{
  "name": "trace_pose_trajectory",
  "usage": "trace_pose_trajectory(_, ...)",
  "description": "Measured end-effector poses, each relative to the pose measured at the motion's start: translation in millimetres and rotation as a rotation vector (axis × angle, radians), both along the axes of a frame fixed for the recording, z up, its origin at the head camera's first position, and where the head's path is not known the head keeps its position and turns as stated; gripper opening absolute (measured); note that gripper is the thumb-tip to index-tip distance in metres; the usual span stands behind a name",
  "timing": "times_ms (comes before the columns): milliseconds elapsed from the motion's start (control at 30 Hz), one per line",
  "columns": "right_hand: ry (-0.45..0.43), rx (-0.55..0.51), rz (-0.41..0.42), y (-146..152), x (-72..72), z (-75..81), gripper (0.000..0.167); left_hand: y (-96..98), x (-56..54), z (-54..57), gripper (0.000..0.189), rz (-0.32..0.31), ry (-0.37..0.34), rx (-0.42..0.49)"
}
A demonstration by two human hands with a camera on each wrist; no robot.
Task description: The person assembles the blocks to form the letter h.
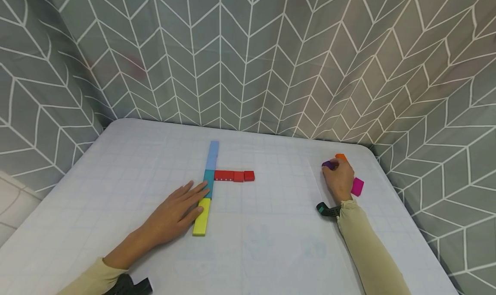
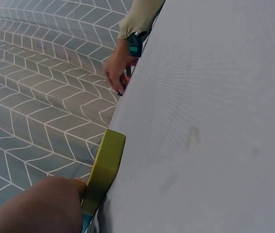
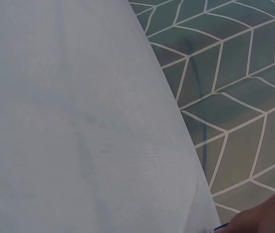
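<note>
A light blue block [image 1: 212,155], a teal block [image 1: 209,175] and a yellow block [image 1: 201,221] lie end to end in a line. From the teal one, three red blocks [image 1: 224,175] run off to the right in a row. My left hand [image 1: 174,215] rests beside the line with fingers spread, fingertips on the teal block and thumb at the yellow block's edge. Over on the right, my right hand [image 1: 339,179] pinches a small purple block [image 1: 327,164], partly hidden by the fingers. The left wrist view also shows the yellow block [image 2: 104,165] up close.
An orange block [image 1: 341,156] lies just beyond my right hand, and a magenta block [image 1: 357,186] to its right. The white table [image 1: 263,243] ends at a patterned grey curtain [image 1: 240,62] behind and on the right. Dark straps are on both wrists.
</note>
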State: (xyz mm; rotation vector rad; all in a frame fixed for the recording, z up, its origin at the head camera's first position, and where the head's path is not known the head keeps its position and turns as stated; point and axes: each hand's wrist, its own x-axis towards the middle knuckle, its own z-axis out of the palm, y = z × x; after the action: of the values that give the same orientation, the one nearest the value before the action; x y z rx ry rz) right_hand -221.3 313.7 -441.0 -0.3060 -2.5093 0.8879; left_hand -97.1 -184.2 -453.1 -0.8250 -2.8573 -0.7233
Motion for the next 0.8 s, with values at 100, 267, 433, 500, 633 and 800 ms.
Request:
trace_pose_trajectory(100,-0.003,0.008,-0.001,0,-0.5,-1.1,0.034,-0.2,0.2,0.0,0.056,0.000,-0.001,-0.002)
trace_pose_trajectory(267,0.001,0.003,0.002,-1,-1.0,-0.8,0.036,-0.6,-0.5,-0.5,0.056,-0.001,0.006,-0.003)
trace_pose_trajectory(433,-0.005,0.007,0.010,-5,0.6,2.6,0.036,-0.7,-0.8,-1.3,0.056,0.001,0.003,-0.002)
trace_pose_trajectory(500,-0.010,0.012,0.012,-7,1.4,4.0,0.036,-0.6,-0.8,-1.2,0.056,0.001,0.002,0.000)
trace_pose_trajectory(633,-0.021,0.006,0.021,-10,2.4,5.7,0.034,-0.5,-0.9,-1.2,0.056,-0.002,0.004,0.006)
trace_pose_trajectory(800,-0.019,-0.024,0.051,-13,4.1,7.3,0.033,-0.5,-0.7,-0.6,0.056,-0.003,0.006,0.008)
